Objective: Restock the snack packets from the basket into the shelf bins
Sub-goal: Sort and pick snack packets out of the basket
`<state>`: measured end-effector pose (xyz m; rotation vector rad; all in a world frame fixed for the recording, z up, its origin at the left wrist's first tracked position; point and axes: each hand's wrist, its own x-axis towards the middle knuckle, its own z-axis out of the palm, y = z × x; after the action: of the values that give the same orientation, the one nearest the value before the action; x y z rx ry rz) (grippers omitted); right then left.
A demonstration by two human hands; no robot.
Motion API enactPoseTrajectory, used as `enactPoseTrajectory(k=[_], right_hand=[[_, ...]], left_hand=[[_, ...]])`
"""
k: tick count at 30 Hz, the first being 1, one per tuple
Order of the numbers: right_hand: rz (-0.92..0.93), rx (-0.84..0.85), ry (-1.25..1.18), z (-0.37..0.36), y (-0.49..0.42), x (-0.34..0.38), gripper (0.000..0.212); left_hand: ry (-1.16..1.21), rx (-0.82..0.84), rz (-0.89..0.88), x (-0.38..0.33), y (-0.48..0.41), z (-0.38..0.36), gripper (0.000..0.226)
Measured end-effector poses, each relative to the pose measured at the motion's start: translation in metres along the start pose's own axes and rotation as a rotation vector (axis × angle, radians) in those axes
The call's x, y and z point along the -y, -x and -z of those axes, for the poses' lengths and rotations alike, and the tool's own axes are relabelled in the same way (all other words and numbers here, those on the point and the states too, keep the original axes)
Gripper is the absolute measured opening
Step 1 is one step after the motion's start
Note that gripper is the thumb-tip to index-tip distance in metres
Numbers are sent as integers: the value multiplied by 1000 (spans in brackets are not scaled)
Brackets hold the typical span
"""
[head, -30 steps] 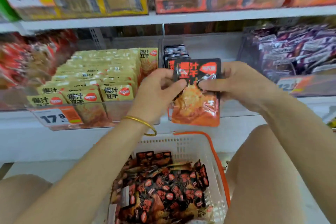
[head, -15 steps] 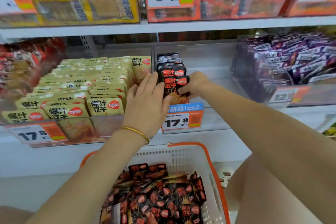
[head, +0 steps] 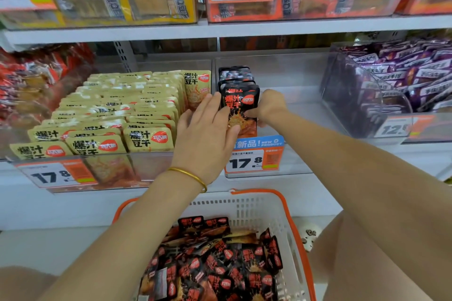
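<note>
A black-and-orange snack packet [head: 241,102] stands upright at the front of a short row of like packets in the clear middle shelf bin [head: 293,73]. My right hand [head: 269,107] pinches its right edge. My left hand [head: 206,137], fingers straight, presses against its left side and lower front. Below, a white basket [head: 266,210] with an orange rim holds several more of the same packets [head: 220,266].
The bin to the left is packed with yellow packets [head: 117,115]. A bin of purple packets [head: 411,76] stands to the right. Price tags reading 17.8 [head: 254,159] hang on the bin fronts. An upper shelf carries yellow and orange boxes.
A second ago both hands held the packet in front of the shelf. They have since carried it into the middle bin and set it upright at the front of the row.
</note>
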<state>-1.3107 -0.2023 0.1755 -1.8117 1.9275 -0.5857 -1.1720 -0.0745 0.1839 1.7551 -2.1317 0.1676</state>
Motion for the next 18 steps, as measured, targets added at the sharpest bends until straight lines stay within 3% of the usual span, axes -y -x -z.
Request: enactPoseTrajectory(k=[5,10,14,18], right_hand=[[-47,37,3,6,0,-2,41],[-32,-34,-14,13,5,-8,45],[39,-127,-72,30,24,-8,34],[190,-237,-286,59,95,-6,35]], left_hand=[[21,-112,-51,-1,3,-2,62],[65,-233,-128,-7,16,-3,47],[109,-261,-183,-14,30,-7,41],[166,-321,-218,-19,45,-13,37]])
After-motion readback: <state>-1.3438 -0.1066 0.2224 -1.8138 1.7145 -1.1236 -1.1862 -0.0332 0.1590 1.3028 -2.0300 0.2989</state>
